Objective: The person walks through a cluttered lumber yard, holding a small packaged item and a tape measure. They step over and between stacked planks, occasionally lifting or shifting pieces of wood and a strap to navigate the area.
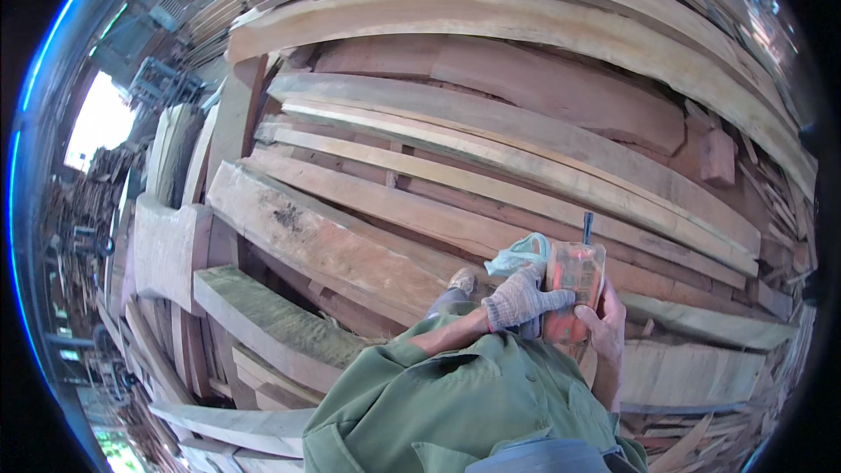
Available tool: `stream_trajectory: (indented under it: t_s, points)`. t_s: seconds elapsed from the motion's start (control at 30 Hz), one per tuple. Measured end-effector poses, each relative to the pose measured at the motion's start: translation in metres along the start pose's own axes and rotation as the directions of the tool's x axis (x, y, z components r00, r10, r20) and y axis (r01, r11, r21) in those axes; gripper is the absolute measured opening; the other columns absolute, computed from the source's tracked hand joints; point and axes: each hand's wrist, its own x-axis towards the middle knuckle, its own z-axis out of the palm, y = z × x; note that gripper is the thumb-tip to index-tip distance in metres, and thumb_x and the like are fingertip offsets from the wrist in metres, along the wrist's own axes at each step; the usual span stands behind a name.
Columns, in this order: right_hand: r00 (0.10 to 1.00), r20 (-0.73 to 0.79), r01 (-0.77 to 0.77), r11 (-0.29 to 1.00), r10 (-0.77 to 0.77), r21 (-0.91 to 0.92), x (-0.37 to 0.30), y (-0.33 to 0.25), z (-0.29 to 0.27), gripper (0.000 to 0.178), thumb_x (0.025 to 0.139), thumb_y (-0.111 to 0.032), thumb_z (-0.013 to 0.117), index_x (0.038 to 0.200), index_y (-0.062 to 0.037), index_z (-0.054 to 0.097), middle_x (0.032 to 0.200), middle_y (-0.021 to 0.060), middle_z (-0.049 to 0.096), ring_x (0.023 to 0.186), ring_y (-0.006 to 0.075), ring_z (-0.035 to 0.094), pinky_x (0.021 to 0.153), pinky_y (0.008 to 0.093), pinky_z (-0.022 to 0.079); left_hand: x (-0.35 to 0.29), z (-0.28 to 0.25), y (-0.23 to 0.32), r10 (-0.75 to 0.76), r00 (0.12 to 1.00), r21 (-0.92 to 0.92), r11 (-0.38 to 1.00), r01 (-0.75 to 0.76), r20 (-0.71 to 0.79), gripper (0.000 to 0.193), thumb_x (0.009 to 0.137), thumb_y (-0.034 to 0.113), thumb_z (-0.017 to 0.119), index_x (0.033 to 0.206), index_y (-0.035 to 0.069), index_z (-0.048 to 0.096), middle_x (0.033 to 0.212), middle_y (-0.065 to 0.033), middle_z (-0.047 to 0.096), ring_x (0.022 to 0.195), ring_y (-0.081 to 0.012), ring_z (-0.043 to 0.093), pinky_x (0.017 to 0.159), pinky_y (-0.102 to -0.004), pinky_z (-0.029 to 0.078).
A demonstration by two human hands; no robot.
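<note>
While the red handset [575, 270] was clasped between gloved left hand [526, 300] and bare right hand [608, 326] | light, stiff, slickish handling was judged likely | its sides were best gripped, antenna [588, 226] spared

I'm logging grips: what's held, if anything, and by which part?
A red handheld remote control: left hand on its left side, right hand on its right. Whether the pale cloth is held is unclear.

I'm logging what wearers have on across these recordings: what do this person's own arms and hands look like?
The left hand wears a pale greyish knitted glove with a cuff at the wrist; the right hand has no glove. The sleeves of a green shirt stop short, leaving some of each forearm bare.
</note>
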Motion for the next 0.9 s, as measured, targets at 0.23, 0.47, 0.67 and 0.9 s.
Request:
stream_trajectory:
  t_s: [0.23,0.47,0.67,0.9]
  points:
    - [0.992,0.112,-0.057,0.997,0.062,-0.042,0.035,-0.006,0.054,0.073,0.079,-0.014,0.068,0.143,0.0048,0.040,0.133,0.0114,0.054,0.121,0.0201,0.053,0.106,0.0353,0.040,-0.039,-0.054,0.015,-0.016,0.989,0.003,1.000,0.017,-0.149,0.045,0.082,0.036,0.076,0.110,0.002,0.066,0.094,-0.0121,0.071,0.085,-0.0202,0.067,0.079,-0.0348,0.052]
    - [0.965,0.257,-0.022,0.996,0.042,-0.081,0.059,-0.009,0.093,0.072,0.078,-0.020,0.070,0.140,0.0057,0.043,0.130,0.0111,0.056,0.119,0.0195,0.053,0.104,0.0340,0.040,-0.067,-0.086,0.011,0.014,0.964,-0.025,0.999,-0.021,-0.267,0.040,0.085,0.032,0.075,0.111,0.003,0.066,0.094,-0.0100,0.070,0.086,-0.0173,0.063,0.081,-0.0330,0.050]
    - [0.951,0.305,-0.018,0.992,0.056,-0.124,0.065,-0.009,0.098,0.071,0.080,-0.021,0.071,0.139,0.0055,0.044,0.126,0.0107,0.058,0.117,0.0195,0.054,0.102,0.0343,0.041,-0.076,-0.091,0.006,-0.097,0.945,-0.068,0.994,0.080,-0.313,0.048,0.084,0.032,0.075,0.119,0.002,0.062,0.102,-0.0114,0.069,0.092,-0.0181,0.064,0.084,-0.0336,0.050]
    - [0.968,0.249,-0.014,0.995,0.039,-0.101,0.048,0.001,0.093,0.072,0.079,-0.023,0.073,0.139,0.0042,0.044,0.128,0.0110,0.057,0.116,0.0205,0.055,0.102,0.0360,0.041,-0.074,-0.080,-0.008,0.138,0.942,-0.050,0.986,-0.160,-0.307,0.050,0.081,0.036,0.077,0.114,0.001,0.063,0.096,-0.0130,0.069,0.085,-0.0202,0.067,0.077,-0.0360,0.054]
